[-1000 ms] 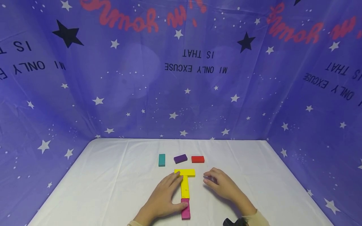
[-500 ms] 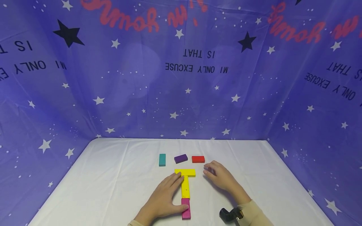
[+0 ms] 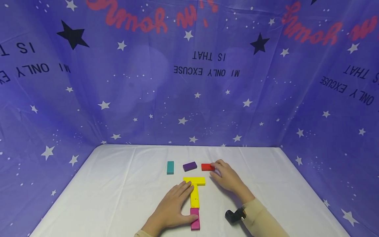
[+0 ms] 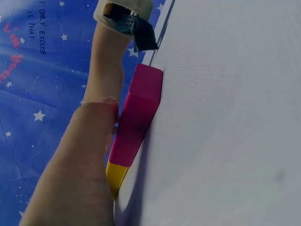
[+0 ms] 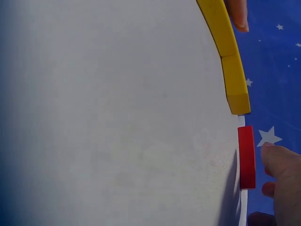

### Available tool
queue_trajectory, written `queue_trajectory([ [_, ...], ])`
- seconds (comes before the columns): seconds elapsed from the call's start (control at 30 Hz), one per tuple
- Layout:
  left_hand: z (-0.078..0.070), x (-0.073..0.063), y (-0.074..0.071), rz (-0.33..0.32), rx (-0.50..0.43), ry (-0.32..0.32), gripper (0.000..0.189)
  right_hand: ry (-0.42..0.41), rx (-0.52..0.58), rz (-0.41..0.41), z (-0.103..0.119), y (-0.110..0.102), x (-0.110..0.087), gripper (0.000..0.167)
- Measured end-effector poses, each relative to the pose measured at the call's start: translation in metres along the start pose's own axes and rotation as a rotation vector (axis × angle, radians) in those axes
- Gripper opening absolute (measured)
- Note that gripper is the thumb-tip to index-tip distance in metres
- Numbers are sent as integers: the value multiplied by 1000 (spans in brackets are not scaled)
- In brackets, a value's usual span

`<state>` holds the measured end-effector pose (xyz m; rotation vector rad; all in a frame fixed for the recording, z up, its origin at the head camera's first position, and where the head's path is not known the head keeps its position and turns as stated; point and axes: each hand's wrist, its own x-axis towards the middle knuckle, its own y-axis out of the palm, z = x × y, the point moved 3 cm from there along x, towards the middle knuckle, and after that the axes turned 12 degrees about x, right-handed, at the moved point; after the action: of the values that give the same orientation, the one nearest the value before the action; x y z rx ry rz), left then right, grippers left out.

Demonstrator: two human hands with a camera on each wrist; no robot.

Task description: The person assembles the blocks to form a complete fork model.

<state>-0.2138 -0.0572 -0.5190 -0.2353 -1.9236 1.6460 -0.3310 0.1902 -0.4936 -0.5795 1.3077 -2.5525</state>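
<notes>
In the head view, two yellow blocks form a T, a crosspiece [image 3: 198, 181] over an upright [image 3: 194, 200]. A magenta block [image 3: 195, 225] continues the stem below. My left hand [image 3: 171, 208] spans them from the left, fingertips on the yellow blocks and thumb resting on the magenta one. Its thumb covers part of that magenta block [image 4: 137, 115] in the left wrist view. At the right end of a red block [image 3: 206, 167] is my right hand [image 3: 228, 177], thumb and fingers parted. The right wrist view shows a gap between its digits and the red block [image 5: 247, 157].
A teal block [image 3: 170, 168] and a dark purple block [image 3: 189, 166] lie left of the red one on the white-covered table [image 3: 124, 197]. Purple star-printed cloth [image 3: 163, 98] walls the back and sides. A black device [image 3: 235, 216] is worn at the right wrist.
My right hand has moved forward and slightly left, from beside the yellow crosspiece to the red block's right end. The left hand and the blocks stay put.
</notes>
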Motion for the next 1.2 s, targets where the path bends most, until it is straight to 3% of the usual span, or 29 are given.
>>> queue_trajectory([
  [0.4, -1, 4, 0, 88, -10, -47, 95, -46, -145, 80, 10, 6, 17, 50],
  [0.7, 0, 4, 1, 75, -3, -45, 96, -63, -194, 154, 12, 7, 20, 45],
  [1.2, 1, 6, 3, 106, -18, -58, 97, -133, -238, 155, 12, 4, 26, 40],
])
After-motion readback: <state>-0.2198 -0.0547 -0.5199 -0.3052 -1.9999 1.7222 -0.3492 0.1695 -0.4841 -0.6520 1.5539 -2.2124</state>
